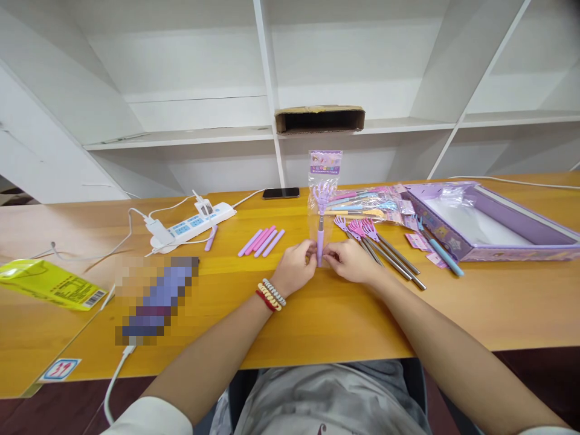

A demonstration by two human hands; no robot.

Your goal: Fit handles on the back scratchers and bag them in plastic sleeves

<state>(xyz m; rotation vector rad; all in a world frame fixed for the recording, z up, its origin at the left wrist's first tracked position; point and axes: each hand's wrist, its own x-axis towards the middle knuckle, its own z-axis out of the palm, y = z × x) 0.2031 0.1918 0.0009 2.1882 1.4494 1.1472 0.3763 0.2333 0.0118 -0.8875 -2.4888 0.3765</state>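
A purple back scratcher (321,232) with a hand-shaped head stands upright inside a clear plastic bag (325,162) with a printed purple header. My left hand (296,264) pinches the bag's lower left side, its fingers closed. On the other side my right hand (351,260) is closed in a pinch at the lower right edge. Right of the bag lie several unbagged scratchers (394,254) with steel rods and pink or purple heads. Several loose pink and purple handle tubes (261,241) rest left of it. Behind the right hand is a pile of bagged scratchers (369,202).
An open purple box (480,252) stands at the right, with a blue-handled scratcher (444,254) by it. At the left are a white power strip (194,225), a pixelated phone-like object (158,299) and a yellow packet (54,284). A dark phone (281,193) lies near the shelves.
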